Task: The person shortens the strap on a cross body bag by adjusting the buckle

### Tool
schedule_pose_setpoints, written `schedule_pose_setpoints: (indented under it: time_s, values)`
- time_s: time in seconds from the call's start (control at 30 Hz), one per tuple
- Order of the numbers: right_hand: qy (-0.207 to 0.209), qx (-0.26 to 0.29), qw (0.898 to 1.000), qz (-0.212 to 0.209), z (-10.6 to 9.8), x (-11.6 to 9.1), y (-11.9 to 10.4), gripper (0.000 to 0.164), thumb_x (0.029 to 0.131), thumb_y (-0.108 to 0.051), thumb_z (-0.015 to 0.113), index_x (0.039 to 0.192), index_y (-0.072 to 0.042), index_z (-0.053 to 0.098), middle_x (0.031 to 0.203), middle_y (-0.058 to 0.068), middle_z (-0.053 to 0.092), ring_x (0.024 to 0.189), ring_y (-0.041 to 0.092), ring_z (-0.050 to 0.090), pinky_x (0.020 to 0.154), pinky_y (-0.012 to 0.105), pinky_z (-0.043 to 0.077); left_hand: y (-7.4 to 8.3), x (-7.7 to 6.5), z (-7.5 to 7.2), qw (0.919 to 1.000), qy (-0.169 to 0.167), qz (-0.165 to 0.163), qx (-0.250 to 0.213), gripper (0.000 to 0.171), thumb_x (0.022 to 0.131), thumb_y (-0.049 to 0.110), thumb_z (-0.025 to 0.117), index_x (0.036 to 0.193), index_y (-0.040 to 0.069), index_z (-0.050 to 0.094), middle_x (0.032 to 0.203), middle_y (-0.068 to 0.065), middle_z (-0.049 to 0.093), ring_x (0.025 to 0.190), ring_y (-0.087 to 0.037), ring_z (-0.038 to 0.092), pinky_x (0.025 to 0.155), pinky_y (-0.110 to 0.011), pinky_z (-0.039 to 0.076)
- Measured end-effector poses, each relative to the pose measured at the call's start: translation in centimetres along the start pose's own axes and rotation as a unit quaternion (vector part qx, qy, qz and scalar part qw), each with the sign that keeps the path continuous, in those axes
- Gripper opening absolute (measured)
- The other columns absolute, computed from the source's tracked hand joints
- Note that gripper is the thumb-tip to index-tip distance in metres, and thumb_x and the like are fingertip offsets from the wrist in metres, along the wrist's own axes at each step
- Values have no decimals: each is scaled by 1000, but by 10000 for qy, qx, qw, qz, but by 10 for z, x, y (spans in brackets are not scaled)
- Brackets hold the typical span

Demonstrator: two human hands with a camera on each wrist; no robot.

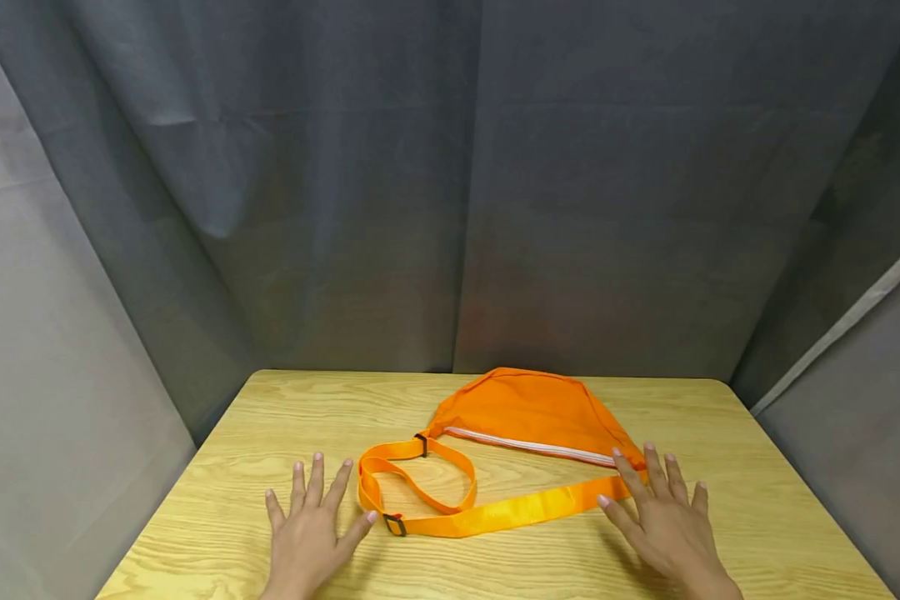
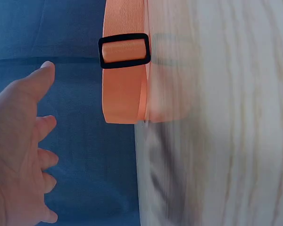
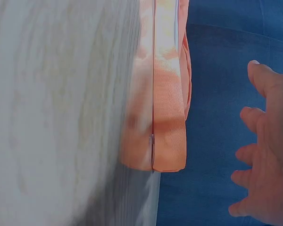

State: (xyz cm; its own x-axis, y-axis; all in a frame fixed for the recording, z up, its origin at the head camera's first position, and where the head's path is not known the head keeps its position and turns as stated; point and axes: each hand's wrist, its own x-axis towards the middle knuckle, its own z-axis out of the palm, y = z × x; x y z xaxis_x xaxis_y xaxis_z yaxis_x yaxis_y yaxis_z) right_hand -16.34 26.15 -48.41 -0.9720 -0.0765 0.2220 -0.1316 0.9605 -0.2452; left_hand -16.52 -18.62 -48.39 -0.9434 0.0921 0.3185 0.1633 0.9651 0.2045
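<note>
Bare left hand (image 1: 309, 533) and bare right hand (image 1: 671, 533) occupy the lower left and lower right of the head view, nearest the camera. Left hand: palm down, fingers and thumb spread. Right hand: palm down, fingers and thumb spread. Both wrist views show each hand raised off the light-coloured wood-grain tabletop (image 1: 750, 475), which fills the lower part of the head view and has rounded far corners.

An orange fabric waist bag, half-moon in outline (image 1: 532, 408), lies flat on the tabletop right of the lower centre of the frame, curved edge toward the top. A white straight zipper (image 1: 528, 445) runs along its lower edge, sloping down toward the right. The right hand's fingertips overlap the bag's right end in the head view; the right wrist view shows that hand apart from the orange material.

A flat yellow-orange webbing strap (image 1: 510, 512) extends from the bag's right end, passes leftward across the lower centre, and forms a loop at the bag's left. One black rectangular buckle (image 1: 395, 524) sits on the strap near the left thumb; the left wrist view shows the thumb apart from it. A second black narrow slider (image 1: 422, 445) sits near the bag's left corner.

Dark grey fabric curtains (image 1: 345, 208) fill the upper frame. A pale grey fabric panel (image 1: 37, 292) stands at the left edge.
</note>
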Motion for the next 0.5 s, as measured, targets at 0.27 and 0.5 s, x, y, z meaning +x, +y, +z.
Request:
schedule_pose_setpoints:
  time_s: [0.27,0.5]
  values:
    - [46,272,9996,-8,-1,-8,-8,71,91,-56,45,147,-15,29,147,28,15,131,52,12,87,77,8,12,-1,-4,9986,80,111,-505,77,81,61,58,143,19,39,149,-21,18,134,-45,9,94,-72,-2]
    - [268,569,9980,-81,7,-12,-32,72,88,-56,52,142,-11,38,141,30,30,125,52,27,88,74,19,14,-7,-9,9925,597,279,-1026,69,74,48,73,129,10,56,133,-24,45,122,-48,37,88,-72,24]
